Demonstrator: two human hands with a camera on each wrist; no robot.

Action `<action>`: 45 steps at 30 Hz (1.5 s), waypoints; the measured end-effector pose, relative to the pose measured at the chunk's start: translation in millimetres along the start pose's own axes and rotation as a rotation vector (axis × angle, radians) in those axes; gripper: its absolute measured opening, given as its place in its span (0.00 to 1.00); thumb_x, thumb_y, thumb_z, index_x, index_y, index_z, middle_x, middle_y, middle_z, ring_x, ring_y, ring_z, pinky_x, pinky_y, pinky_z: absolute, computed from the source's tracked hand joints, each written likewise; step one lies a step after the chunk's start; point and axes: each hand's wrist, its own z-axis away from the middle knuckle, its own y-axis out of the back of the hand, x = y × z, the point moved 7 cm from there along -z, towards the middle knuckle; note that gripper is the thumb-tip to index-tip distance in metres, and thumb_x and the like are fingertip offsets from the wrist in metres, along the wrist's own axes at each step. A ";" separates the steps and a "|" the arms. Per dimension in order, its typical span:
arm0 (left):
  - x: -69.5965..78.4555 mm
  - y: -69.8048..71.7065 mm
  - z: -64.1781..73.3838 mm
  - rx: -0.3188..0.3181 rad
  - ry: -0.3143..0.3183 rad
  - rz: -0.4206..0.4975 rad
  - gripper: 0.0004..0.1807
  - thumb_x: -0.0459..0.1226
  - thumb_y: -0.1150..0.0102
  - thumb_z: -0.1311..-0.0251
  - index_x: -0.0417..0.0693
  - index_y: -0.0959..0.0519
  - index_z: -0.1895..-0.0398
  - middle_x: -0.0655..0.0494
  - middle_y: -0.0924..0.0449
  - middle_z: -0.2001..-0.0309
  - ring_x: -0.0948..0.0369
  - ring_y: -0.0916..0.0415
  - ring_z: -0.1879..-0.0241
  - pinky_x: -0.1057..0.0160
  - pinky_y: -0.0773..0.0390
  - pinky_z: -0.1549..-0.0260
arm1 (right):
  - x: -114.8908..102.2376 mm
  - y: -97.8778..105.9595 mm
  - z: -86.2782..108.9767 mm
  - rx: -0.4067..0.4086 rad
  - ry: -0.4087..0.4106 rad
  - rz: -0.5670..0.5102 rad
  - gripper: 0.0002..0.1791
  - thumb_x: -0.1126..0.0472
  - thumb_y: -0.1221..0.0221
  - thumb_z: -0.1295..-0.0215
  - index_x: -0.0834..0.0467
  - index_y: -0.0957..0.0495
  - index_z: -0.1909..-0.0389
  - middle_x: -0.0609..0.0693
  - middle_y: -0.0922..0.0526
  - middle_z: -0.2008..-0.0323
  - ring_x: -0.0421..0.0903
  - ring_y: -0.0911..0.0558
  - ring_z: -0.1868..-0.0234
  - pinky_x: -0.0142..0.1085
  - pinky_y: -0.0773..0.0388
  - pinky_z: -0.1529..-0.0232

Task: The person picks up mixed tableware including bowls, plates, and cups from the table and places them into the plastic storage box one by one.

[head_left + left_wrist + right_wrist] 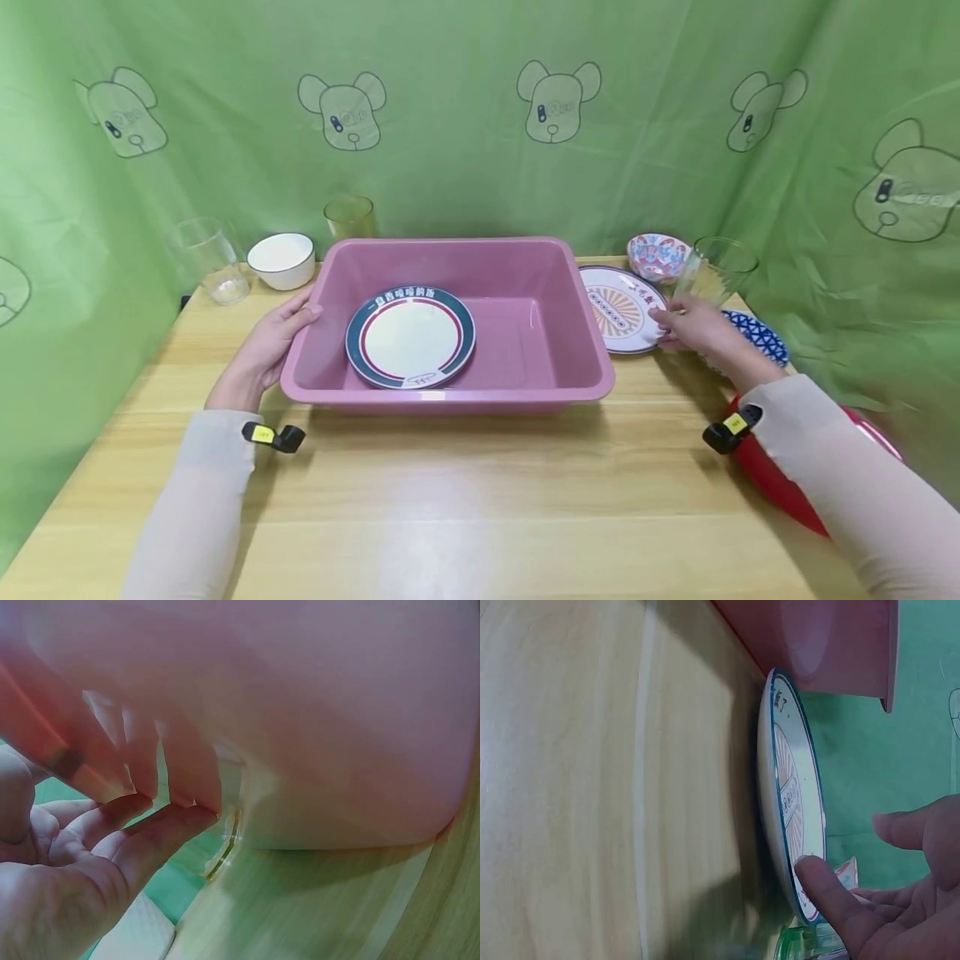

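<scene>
A pink rectangular basin (517, 333) stands mid-table with a green-rimmed plate (411, 337) lying in its left half. My left hand (275, 340) grips the basin's left rim, thumb over the edge; in the left wrist view its fingers (161, 840) lie against the outer wall. At the right, my right hand (701, 323) is at the edge of a white plate (618, 308) with an orange sunburst pattern. In the right wrist view one fingertip reaches the rim of that plate (799, 795), while the thumb stands apart from it.
A clear glass (225, 279), a white bowl (282, 261) and a yellow glass (350, 217) stand back left. Around the right hand are a patterned bowl (657, 255), another glass (720, 267) and a blue-patterned dish (757, 337). A red basin (787, 483) lies under the right forearm.
</scene>
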 end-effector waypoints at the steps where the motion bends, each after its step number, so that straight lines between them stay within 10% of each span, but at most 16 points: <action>1: 0.6 -0.1 0.0 -0.002 -0.001 0.002 0.33 0.40 0.54 0.25 0.57 0.52 0.21 0.35 0.51 0.26 0.51 0.32 0.37 0.55 0.26 0.43 | -0.5 -0.1 0.0 0.005 0.003 0.011 0.31 0.48 0.53 0.24 0.75 0.41 0.40 0.69 0.29 0.50 0.60 0.21 0.52 0.46 0.19 0.49; 19: -0.8 -2.3 -2.0 -0.034 -0.001 0.005 0.33 0.40 0.54 0.25 0.57 0.52 0.21 0.35 0.49 0.27 0.45 0.38 0.33 0.50 0.30 0.41 | -3.1 7.3 -14.4 0.171 0.095 0.535 0.20 0.50 0.47 0.31 0.62 0.29 0.77 0.57 0.25 0.78 0.53 0.26 0.76 0.43 0.29 0.76; 27: -3.7 -3.3 -3.1 -0.020 0.006 0.003 0.33 0.40 0.54 0.25 0.56 0.51 0.21 0.36 0.48 0.27 0.43 0.42 0.32 0.51 0.30 0.40 | 2.7 -1.2 -15.7 0.178 0.058 0.573 0.24 0.53 0.46 0.33 0.75 0.27 0.66 0.72 0.23 0.65 0.63 0.23 0.67 0.54 0.22 0.67; 34: -4.7 -2.7 -3.6 -0.018 0.001 0.001 0.33 0.40 0.54 0.25 0.56 0.51 0.21 0.37 0.48 0.26 0.42 0.44 0.31 0.53 0.29 0.40 | 3.3 -10.8 -15.1 0.122 0.043 0.476 0.28 0.57 0.44 0.35 0.82 0.32 0.53 0.77 0.26 0.56 0.65 0.22 0.60 0.56 0.22 0.57; 45: -1.3 0.6 -1.1 -0.018 -0.012 -0.003 0.33 0.40 0.54 0.25 0.56 0.52 0.21 0.37 0.49 0.26 0.40 0.45 0.31 0.50 0.31 0.39 | 13.0 -16.5 -24.6 0.035 -0.111 -0.058 0.11 0.75 0.50 0.40 0.78 0.32 0.58 0.59 0.23 0.69 0.43 0.18 0.75 0.37 0.14 0.64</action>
